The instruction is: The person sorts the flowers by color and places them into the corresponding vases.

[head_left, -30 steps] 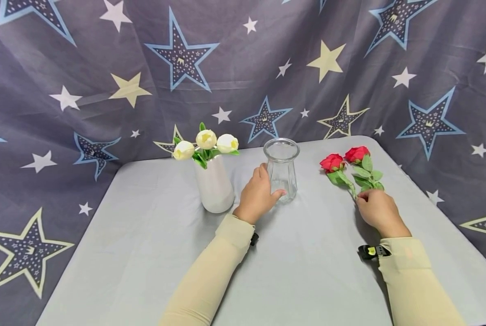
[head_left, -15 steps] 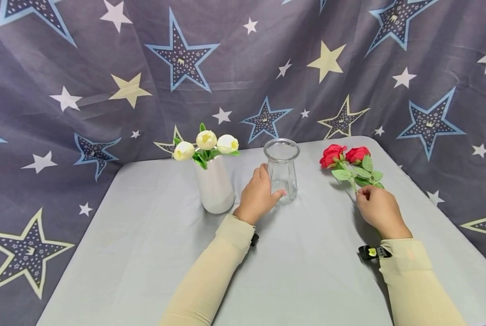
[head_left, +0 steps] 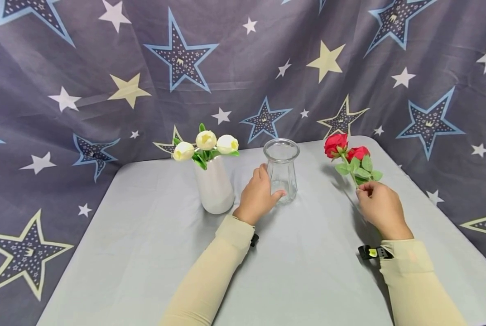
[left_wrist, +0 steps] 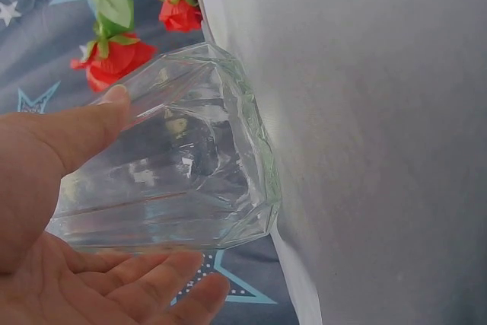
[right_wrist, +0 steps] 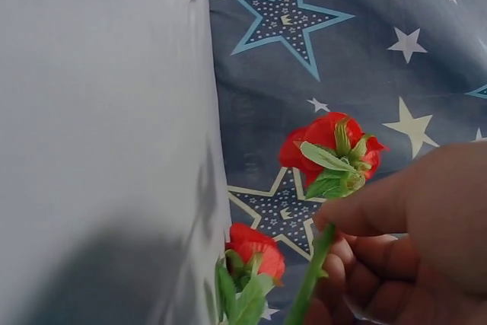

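A clear glass vase point(head_left: 282, 172) with a wide rim stands upright at the table's middle. My left hand point(head_left: 258, 194) holds its left side, the thumb in front and the fingers behind; in the left wrist view the thumb point(left_wrist: 95, 123) lies along one side of the glass. To the right, my right hand point(head_left: 380, 208) pinches the stem of a red rose point(head_left: 335, 145) between thumb and fingertips. That rose tilts up, its bloom raised off the table. A second red rose point(head_left: 358, 154) lies behind it, its stem partly hidden by the right hand.
A white vase point(head_left: 215, 185) with several cream tulips point(head_left: 206, 140) stands left of the left hand. The table has a pale grey cloth point(head_left: 145, 253). A dark star-patterned curtain point(head_left: 234, 68) hangs close behind the table and along its sides.
The right hand has lifted one rose, its bloom rising and tilting away from the table. The left hand and the glass vase have stayed in place.
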Motion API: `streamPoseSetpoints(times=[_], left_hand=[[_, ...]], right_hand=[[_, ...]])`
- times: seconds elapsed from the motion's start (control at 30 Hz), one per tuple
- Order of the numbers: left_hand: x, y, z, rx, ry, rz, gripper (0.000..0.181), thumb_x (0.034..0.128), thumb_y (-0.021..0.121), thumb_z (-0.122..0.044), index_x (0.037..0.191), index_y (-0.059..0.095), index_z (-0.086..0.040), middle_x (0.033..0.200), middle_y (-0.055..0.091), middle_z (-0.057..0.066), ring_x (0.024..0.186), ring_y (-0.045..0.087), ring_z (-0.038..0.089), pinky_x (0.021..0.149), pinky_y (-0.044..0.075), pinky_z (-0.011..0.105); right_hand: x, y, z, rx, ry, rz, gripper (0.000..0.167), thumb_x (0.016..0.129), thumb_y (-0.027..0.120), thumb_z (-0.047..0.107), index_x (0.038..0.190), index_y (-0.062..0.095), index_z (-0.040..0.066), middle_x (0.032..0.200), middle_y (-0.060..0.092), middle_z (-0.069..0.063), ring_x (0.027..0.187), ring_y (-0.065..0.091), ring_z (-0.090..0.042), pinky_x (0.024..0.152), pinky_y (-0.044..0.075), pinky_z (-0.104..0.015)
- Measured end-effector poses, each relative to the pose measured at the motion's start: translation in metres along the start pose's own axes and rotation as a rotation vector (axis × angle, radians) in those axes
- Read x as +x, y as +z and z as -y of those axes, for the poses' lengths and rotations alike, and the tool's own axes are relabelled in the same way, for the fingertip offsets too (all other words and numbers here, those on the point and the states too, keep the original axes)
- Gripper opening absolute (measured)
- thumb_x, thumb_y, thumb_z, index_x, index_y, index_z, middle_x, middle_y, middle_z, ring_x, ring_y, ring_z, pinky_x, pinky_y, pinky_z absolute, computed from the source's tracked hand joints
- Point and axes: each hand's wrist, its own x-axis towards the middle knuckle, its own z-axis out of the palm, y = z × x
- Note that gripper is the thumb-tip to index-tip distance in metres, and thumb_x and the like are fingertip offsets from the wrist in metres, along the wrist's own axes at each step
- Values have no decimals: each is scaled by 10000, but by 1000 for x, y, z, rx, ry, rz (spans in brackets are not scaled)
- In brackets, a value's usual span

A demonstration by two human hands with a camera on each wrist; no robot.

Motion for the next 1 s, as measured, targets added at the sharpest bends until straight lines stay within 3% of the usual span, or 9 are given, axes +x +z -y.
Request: streamPoseSetpoints(times=[0.4, 0.77, 1.0], left_hand=[[1, 0, -2, 22, -12, 1, 994, 897, 796, -477, 1562, 283, 54, 1446, 495, 228, 1242, 621, 329, 985, 550, 421], [1, 2, 0, 32, -13, -2, 1005, 897, 799, -469, 1573, 272, 56, 1465, 483, 230, 1255, 614, 330, 1002, 544, 421], [1, 2, -1, 40, -18, 1, 1010, 893, 801, -475, 1573, 276, 55, 1468, 482, 227, 1252, 616, 329, 999, 545, 420]], right_hand=[[-5, -8, 16, 38, -38, -78, 252, 1040, 586, 255, 1056, 716, 40, 898, 704, -154, 740, 601, -294, 650, 408, -373], [-5, -17, 27, 56, -74, -130, 243, 1023, 621, 263, 1077, 732, 53, 885, 715, -142, 695, 565, -219, 644, 391, -371], [-7, -27, 39, 68, -80, -147, 233, 1020, 626, 271, 1069, 743, 75, 858, 734, -132, 727, 641, -239, 651, 412, -375]])
